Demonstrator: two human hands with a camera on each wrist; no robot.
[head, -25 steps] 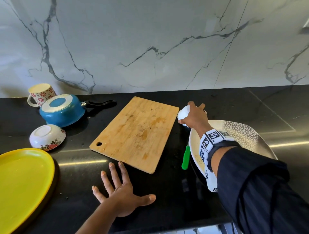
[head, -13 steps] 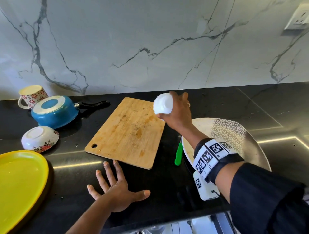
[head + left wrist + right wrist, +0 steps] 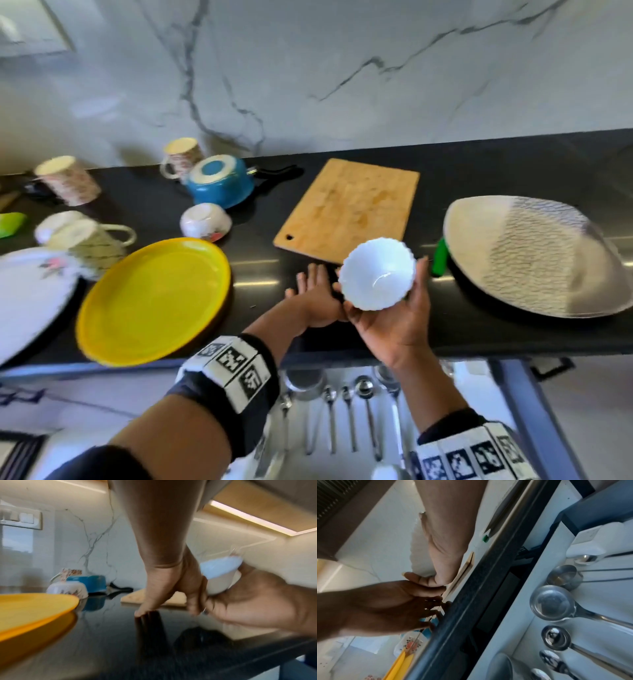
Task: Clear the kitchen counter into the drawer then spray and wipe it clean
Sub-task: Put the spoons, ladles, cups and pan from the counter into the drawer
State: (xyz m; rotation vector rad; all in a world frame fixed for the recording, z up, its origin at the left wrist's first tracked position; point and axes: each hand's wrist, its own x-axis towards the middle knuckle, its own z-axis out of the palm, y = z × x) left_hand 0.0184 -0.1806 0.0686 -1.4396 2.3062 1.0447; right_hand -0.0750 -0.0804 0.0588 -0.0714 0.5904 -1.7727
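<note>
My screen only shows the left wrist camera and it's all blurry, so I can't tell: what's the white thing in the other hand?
Observer: It's a white bowl with a wavy rim. The right hand cups it from below, with the opening facing up.
Child: Where could it go?
Observer: An open drawer sits just below the counter edge, with spoons inside.
Child: What's further right on the counter?
Observer: A large patterned plate, with a green handle poking out at its left side.
</note>
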